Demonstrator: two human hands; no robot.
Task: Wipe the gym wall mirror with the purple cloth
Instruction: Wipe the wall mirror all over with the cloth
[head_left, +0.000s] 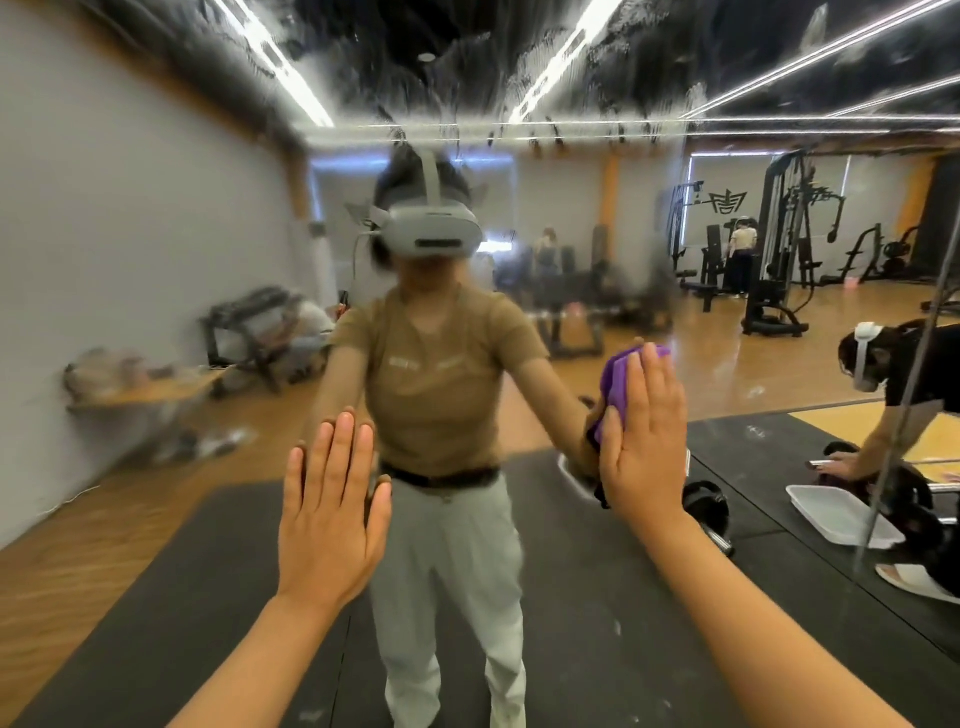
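Note:
The wall mirror (156, 218) fills the whole view and looks smeared and hazy across its left and upper parts. My right hand (641, 447) lies flat with straight fingers, pressing the purple cloth (618, 384) against the glass at centre right. The cloth bunches out past my fingertips and thumb side. My left hand (332, 509) rests flat on the mirror at lower centre, fingers straight and together, holding nothing. Between the two hands my own reflection stands on a black mat.
A vertical seam (904, 374) in the glass runs down at the right. Reflected beyond it, another person (898, 389) bends over a dumbbell beside a white tray (841, 519). Weight machines (779, 249) and a wooden floor show in the reflection.

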